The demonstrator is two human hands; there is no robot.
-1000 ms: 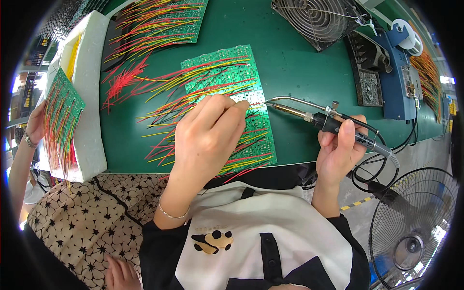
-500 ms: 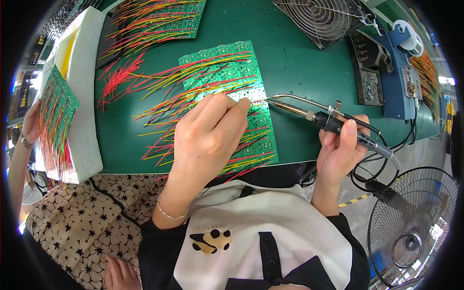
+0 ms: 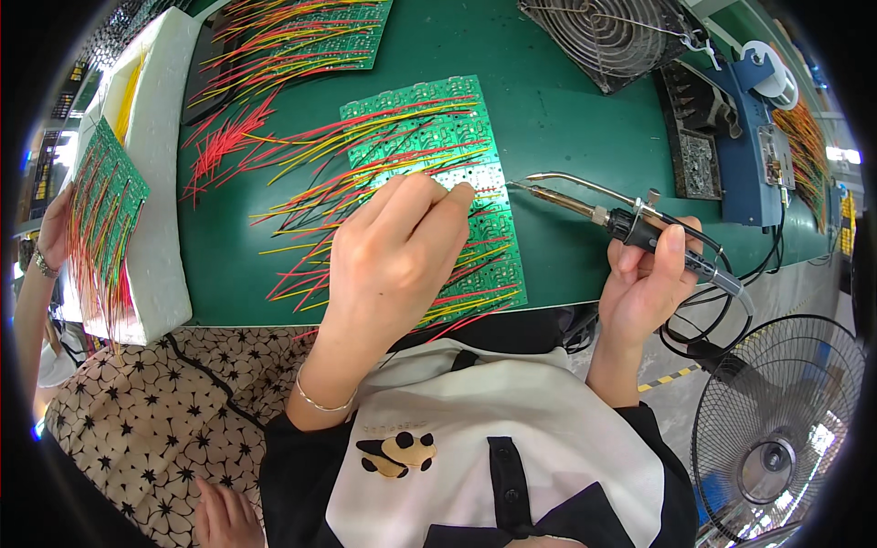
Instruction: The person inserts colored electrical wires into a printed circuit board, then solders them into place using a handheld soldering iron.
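Note:
Over the green circuit board [image 3: 434, 93], my left hand [image 3: 393, 247] is closed in a pinch at its right side. A short bit of red wire [image 3: 488, 190] shows at the fingertips; the rest is hidden under the hand. Rows of red, yellow and black wires [image 3: 315, 151] stick out from the board to the left. My right hand [image 3: 649, 279] is wrapped round a soldering iron [image 3: 630, 226] with a thin curved metal tube fixed along it. The iron's tip is just off the board's right edge, apart from the red wire.
Loose red wires [image 3: 224, 146] lie left of the board. Another wired board [image 3: 361, 41] is behind. At left stands a white foam box [image 3: 164, 183], where a co-worker's hand [image 3: 57, 228] holds a wired board. A blue soldering machine [image 3: 744, 146] and a fan-like black unit [image 3: 607, 36] stand right.
My right hand has drawn the soldering iron slightly to the right, so its tip has left the wire at the board's edge. My left hand stays in place.

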